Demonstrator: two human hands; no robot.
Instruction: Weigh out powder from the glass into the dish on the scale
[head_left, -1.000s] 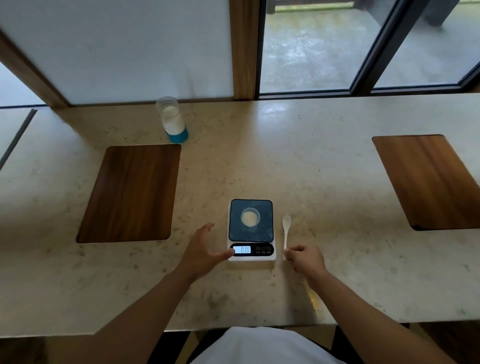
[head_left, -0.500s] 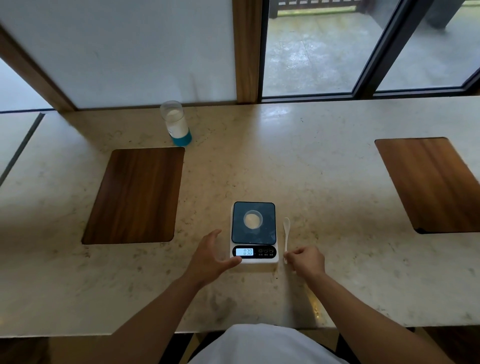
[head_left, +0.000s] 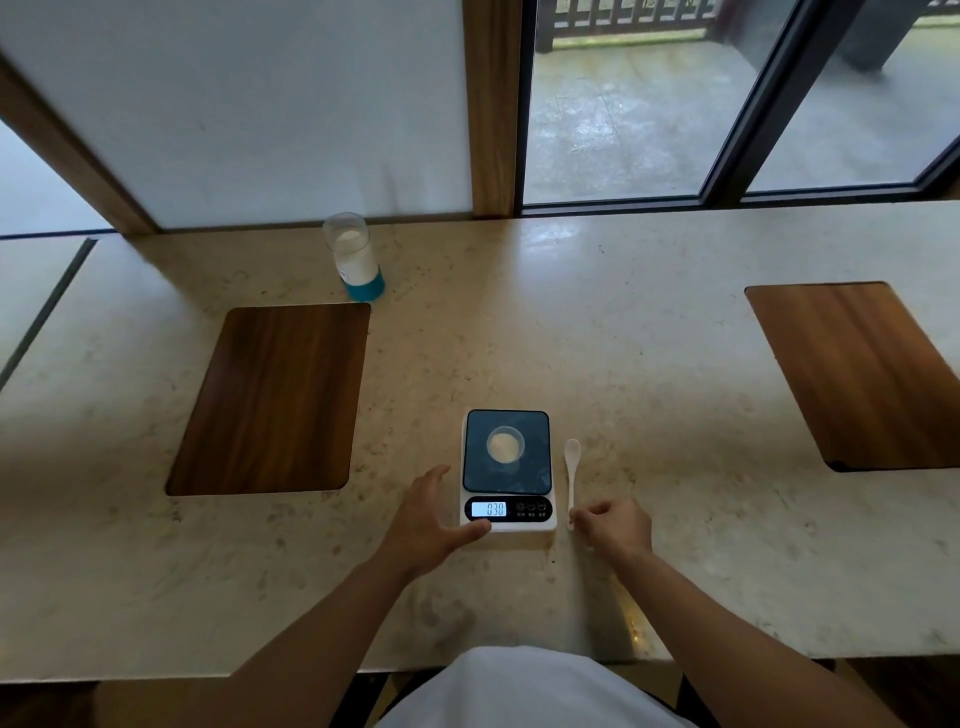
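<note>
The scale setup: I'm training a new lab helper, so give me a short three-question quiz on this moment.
1. True or false: the dish on the scale already holds some powder.
2. Where does the white spoon lie? A) in the glass B) on the counter right of the scale C) on the left wooden board
3. Fill in: the left hand has its thumb at the scale's front-left ____.

Key: 1 true; 2 B; 3 corner. The right hand is loosely curled at the spoon's handle end; the glass stands far back near the window.
</note>
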